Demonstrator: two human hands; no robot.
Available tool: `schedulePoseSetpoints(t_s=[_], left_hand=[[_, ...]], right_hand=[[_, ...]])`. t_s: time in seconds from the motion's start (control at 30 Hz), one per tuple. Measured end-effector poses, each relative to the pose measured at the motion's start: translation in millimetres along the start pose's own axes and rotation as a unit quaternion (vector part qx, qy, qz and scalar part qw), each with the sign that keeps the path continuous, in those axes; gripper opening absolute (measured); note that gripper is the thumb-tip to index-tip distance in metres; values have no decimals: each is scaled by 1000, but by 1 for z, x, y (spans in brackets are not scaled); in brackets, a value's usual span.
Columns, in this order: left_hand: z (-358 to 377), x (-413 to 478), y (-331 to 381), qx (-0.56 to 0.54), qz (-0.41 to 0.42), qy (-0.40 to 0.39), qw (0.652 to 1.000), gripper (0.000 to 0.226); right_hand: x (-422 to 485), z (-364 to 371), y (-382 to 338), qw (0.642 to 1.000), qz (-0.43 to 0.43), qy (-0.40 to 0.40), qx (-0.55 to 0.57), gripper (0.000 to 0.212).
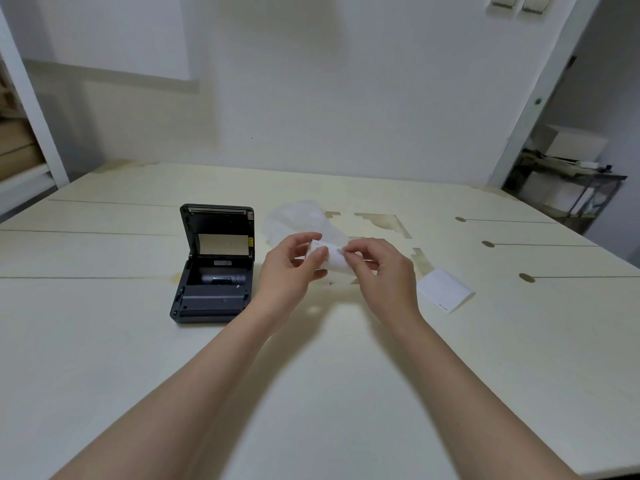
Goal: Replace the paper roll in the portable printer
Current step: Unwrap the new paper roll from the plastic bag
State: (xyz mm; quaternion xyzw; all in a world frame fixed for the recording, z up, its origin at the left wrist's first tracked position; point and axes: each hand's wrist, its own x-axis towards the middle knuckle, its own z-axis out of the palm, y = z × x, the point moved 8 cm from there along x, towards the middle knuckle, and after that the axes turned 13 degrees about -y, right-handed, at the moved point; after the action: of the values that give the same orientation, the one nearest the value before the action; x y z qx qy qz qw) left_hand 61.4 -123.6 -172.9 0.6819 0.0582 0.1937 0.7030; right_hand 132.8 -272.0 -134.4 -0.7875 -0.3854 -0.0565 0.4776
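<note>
A dark grey portable printer (213, 268) sits on the table left of centre with its lid standing open, a grey spindle visible in the paper bay. To its right I hold a white paper roll (330, 257) above the table with both hands. My left hand (294, 265) grips the roll's left end between thumb and fingers. My right hand (377, 268) pinches at the roll's front, fingertips on the paper edge. Much of the roll is hidden by my fingers.
A crumpled clear plastic wrapper (298, 218) lies just behind my hands. A flat white paper piece (445, 289) rests to the right. The pale wooden table (104, 341) has slots and holes along its right side. A shelf with boxes (568, 168) stands far right.
</note>
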Motion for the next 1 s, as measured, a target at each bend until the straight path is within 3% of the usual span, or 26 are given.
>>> schedulePoseSetpoints(t_s=[0.17, 0.33, 0.43, 0.5, 0.6, 0.7, 0.8, 1.0], left_hand=[[-12, 1, -3, 20, -12, 43, 999, 22], [-28, 0, -15, 31, -51, 112, 992, 17], [-26, 2, -24, 89, -83, 71, 990, 21], [-23, 4, -29, 120, -106, 46, 986, 22], [-26, 5, -36, 125, -134, 42, 982, 24], [-28, 6, -39, 122, -142, 42, 981, 25], [-28, 6, -39, 118, -144, 35, 982, 27], [-29, 6, -40, 113, -138, 33, 983, 28]], right_hand=[[3, 20, 11, 986, 14, -64, 154, 27], [16, 18, -5, 994, -56, -9, 93, 11], [37, 10, 10, 994, 37, 28, 101, 10], [49, 16, 27, 988, 132, -22, 78, 17], [59, 31, 46, 974, 205, -101, -6, 28], [60, 44, 66, 950, 273, -127, -80, 20], [57, 50, 74, 932, 288, -119, -186, 15], [51, 48, 87, 925, 315, -100, -186, 55]])
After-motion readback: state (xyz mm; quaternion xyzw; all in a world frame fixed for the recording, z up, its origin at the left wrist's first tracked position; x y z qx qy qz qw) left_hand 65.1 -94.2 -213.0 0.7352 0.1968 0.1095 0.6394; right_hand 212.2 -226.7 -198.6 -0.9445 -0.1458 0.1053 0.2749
